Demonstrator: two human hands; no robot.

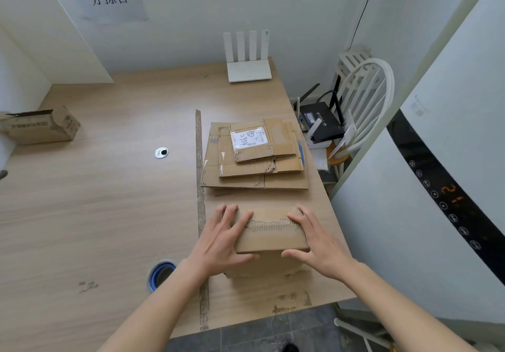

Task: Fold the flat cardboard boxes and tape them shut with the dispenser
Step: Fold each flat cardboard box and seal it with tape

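Both hands down on a small cardboard box (270, 235) at 5 o'clock on the table (109, 201), near the front edge. Left hand (221, 242) flat on the box's L side, fingers spread and straight, thumb along the near edge; grip wide, pressing, not curled round anything. Right hand (318, 238) same on the R side, fingers splayed over the top corner, thumb at the near edge; grip wide too. Box top flaps meeting along a ragged seam w/ torn tape marks. Just beyond, at 3 o'clock, stack of flat boxes (254, 160), top one w/ a white label (248, 139). Blue tape roll (159, 275) at 6 o'clock, just L of the left forearm. Opened carton (41, 127) far off at 9 o'clock. White router (248, 59) at 1 o'clock by the wall
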